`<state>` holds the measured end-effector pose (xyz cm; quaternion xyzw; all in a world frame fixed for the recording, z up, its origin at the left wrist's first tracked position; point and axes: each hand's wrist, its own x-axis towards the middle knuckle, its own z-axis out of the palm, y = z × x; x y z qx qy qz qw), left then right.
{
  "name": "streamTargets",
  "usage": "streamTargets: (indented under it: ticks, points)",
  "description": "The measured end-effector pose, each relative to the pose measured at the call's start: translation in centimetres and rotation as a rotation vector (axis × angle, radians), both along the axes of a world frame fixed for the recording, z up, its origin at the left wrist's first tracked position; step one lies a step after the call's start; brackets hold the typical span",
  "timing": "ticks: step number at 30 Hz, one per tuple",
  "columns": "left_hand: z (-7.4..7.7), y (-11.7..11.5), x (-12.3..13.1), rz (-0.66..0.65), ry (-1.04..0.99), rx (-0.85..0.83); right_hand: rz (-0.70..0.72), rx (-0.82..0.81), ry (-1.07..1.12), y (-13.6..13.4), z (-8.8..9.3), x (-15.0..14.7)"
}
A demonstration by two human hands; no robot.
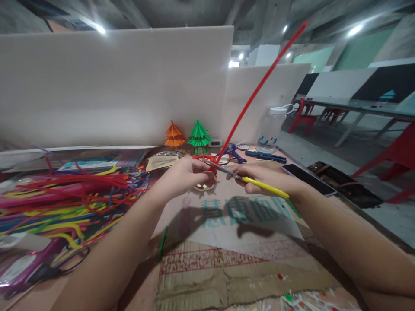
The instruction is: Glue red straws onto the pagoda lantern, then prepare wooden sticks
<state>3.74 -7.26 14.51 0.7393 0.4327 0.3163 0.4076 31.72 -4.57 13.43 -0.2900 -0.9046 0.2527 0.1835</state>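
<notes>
My left hand (178,175) is closed around a small red pipe-cleaner piece (212,160) over the middle of the table. A long red pipe cleaner (259,90) rises from it, slanting up to the right. Below the left fingers shows a round red-rimmed base (205,186), partly hidden. My right hand (259,172) is closed on yellow-handled scissors (264,187). Their metal blades point left and lie against the red piece, by the foot of the long stem. Whether the blades are parted I cannot tell.
Loose pipe cleaners (65,211) heap at left beside a purple device (30,270). Behind stand orange (174,136) and green (199,136) pagoda models, a blue glue gun (235,152) and a water bottle (269,129). A phone (308,179) lies at right; cardboard (201,285) lies in front.
</notes>
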Motion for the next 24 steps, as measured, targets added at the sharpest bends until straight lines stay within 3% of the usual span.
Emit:
streamTargets:
  ticks: [24]
  points:
    - [0.2,-0.2,0.0,-0.034,0.044,-0.024,-0.015,0.102,-0.119,-0.6,1.0,-0.4]
